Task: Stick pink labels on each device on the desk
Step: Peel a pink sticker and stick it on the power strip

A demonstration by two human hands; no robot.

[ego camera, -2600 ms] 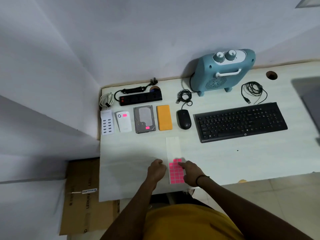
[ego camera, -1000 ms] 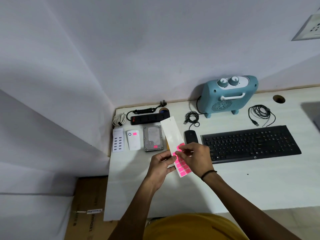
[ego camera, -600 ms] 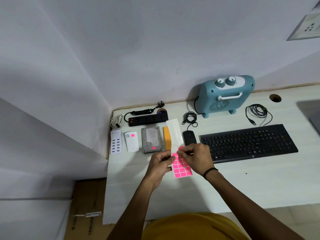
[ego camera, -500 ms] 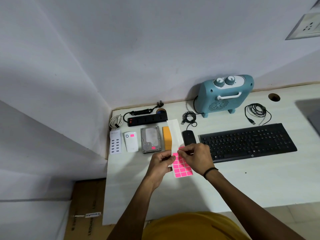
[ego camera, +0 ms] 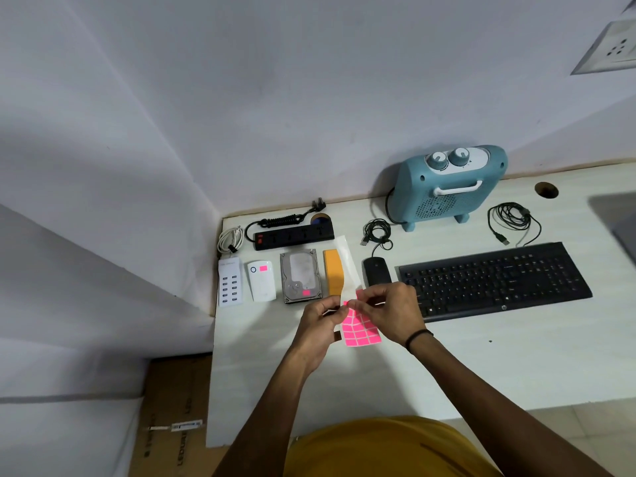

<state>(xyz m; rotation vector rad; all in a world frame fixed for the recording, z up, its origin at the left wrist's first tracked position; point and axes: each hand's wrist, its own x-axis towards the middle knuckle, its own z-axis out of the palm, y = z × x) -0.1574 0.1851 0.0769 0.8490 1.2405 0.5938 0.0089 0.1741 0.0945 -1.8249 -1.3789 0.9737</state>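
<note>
I hold a white backing sheet with several pink labels (ego camera: pixel 360 330) above the desk's front. My left hand (ego camera: pixel 321 320) grips the sheet's left edge. My right hand (ego camera: pixel 392 309) pinches a pink label at the sheet's upper row. Behind lies a row of devices: a white USB hub (ego camera: pixel 230 285), a white box (ego camera: pixel 261 281) bearing a pink label, a hard drive (ego camera: pixel 301 275) with a pink label, an orange device (ego camera: pixel 333 275) partly behind the sheet, a black mouse (ego camera: pixel 377 271) and a black keyboard (ego camera: pixel 495 280).
A black power strip (ego camera: pixel 294 235) and a teal heater (ego camera: pixel 451 185) stand at the back of the white desk (ego camera: pixel 516 366). Coiled cables (ego camera: pixel 512 218) lie beside the heater. A cardboard box (ego camera: pixel 168 414) sits on the floor to the left.
Both hands lifted the label sheet off the desk and raised it over the device row. My right hand's fingers now pinch a label at the top of the pink block.
</note>
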